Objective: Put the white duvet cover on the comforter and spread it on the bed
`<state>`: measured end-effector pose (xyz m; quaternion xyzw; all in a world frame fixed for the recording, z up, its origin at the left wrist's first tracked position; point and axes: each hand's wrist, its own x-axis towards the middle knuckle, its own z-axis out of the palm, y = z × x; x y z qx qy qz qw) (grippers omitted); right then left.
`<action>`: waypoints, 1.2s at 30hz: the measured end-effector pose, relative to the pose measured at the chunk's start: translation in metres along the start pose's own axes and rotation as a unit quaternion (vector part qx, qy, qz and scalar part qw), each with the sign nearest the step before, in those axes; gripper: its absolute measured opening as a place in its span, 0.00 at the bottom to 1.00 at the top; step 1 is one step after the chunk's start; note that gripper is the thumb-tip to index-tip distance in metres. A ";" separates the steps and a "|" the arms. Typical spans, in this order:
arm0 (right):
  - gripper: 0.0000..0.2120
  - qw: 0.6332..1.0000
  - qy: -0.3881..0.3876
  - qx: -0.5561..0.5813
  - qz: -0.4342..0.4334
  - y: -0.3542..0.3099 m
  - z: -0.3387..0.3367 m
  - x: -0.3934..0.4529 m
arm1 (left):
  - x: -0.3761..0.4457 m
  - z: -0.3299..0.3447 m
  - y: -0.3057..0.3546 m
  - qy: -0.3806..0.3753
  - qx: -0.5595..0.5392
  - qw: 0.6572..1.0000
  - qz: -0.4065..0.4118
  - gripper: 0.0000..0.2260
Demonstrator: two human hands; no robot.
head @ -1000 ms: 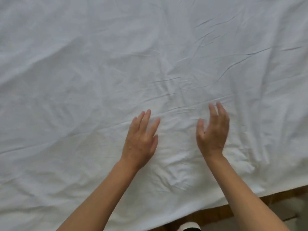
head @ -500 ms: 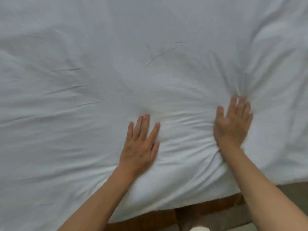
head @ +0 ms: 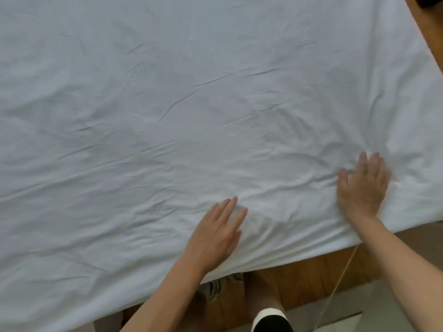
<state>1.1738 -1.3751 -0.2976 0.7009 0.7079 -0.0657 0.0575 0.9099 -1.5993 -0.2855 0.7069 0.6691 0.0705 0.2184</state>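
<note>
**Both palms flat on the white cover near the bed's corner**

Nearest the camera, a black-and-white shoe (head: 272, 319) stands on pale floor (head: 374, 305), with a strip of wood (head: 299, 279) running between that floor and the bedding. A thin pale cord (head: 340, 283) slants down across the wood from under the fabric's edge. A striped, blurred item shows just under the hem beside the left forearm; what it is cannot be told.

The two bare forearms rise from the bottom of the frame. The left hand (head: 215, 232) lies palm down on the duvet cover (head: 167, 104), fingers straight and close together, pointing up and slightly right, just inside the near edge. The right hand (head: 362, 183) lies farther in and to the right, also palm down with fingers extended and a little spread; it is motion-blurred. Neither hand pinches any cloth; both rest flat on it. Creases fan out from the right hand's fingertips, and bunched folds lie between the two hands.

The cover lies spread over the bed, filling nearly the whole view. Its near edge runs diagonally from the lower left up to the right, hanging slightly over the wood. Farther on, the fabric is flatter, with long shallow wrinkles crossing the middle. At the far right the cover's side edge slants toward the upper corner, where more wood (head: 431, 27) shows beyond it.
</note>
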 end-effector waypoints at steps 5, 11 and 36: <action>0.28 0.980 0.076 0.018 -0.185 -0.078 0.007 0.037 | 0.036 -0.008 -0.043 0.129 0.034 0.979 -0.155 0.21; 0.30 0.990 0.023 -0.073 -0.117 -0.038 0.021 0.096 | 0.098 0.030 -0.017 0.089 0.020 0.986 -0.140 0.25; 0.20 0.972 0.085 0.171 0.135 0.104 -0.065 0.083 | 0.151 0.010 0.155 -0.195 -0.105 0.969 0.108 0.21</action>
